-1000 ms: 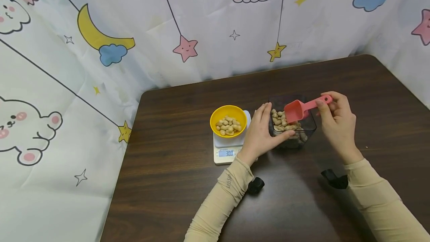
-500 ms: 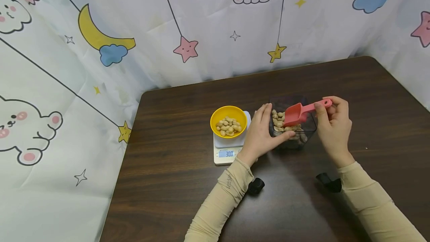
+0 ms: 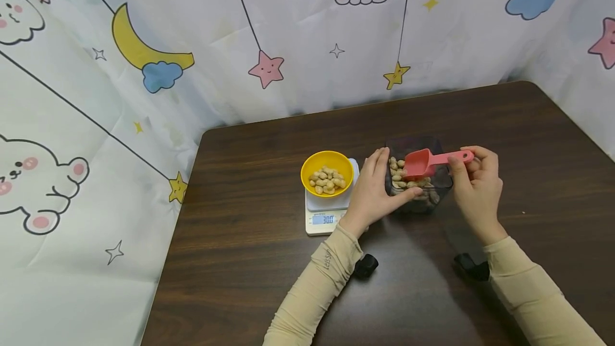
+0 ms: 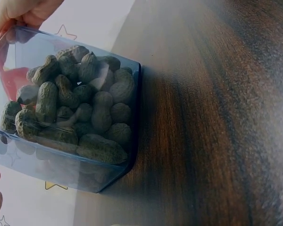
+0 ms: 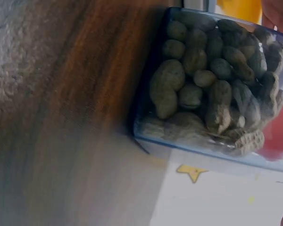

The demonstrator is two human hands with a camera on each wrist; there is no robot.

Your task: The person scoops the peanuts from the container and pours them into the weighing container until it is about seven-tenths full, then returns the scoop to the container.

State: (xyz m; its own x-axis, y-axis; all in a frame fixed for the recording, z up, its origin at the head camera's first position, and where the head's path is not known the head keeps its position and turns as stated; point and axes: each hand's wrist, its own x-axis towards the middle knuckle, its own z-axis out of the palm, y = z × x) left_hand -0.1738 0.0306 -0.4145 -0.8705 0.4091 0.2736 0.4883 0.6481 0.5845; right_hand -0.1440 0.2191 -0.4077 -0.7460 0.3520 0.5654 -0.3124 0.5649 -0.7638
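Observation:
My right hand pinches the handle of a pink scoop. The scoop's bowl dips among unshelled peanuts in a clear, dark-tinted plastic container. Against the container's left side rests my left hand, fingers straight along the wall and thumb stretched across the front rim. Both wrist views show the peanuts through the container wall, with the scoop's pink bowl at the far side in the right wrist view. Part of that bowl is hidden by peanuts.
Left of the container, a yellow bowl holding peanuts stands on a white kitchen scale that reads 30.0. My left hand overlaps the scale's right side. A cartoon-print curtain hangs behind the dark wooden table.
My right hand has moved slightly left, bringing the scoop lower into the peanuts, its handle now nearer level. The left hand, bowl and scale reading have stayed the same.

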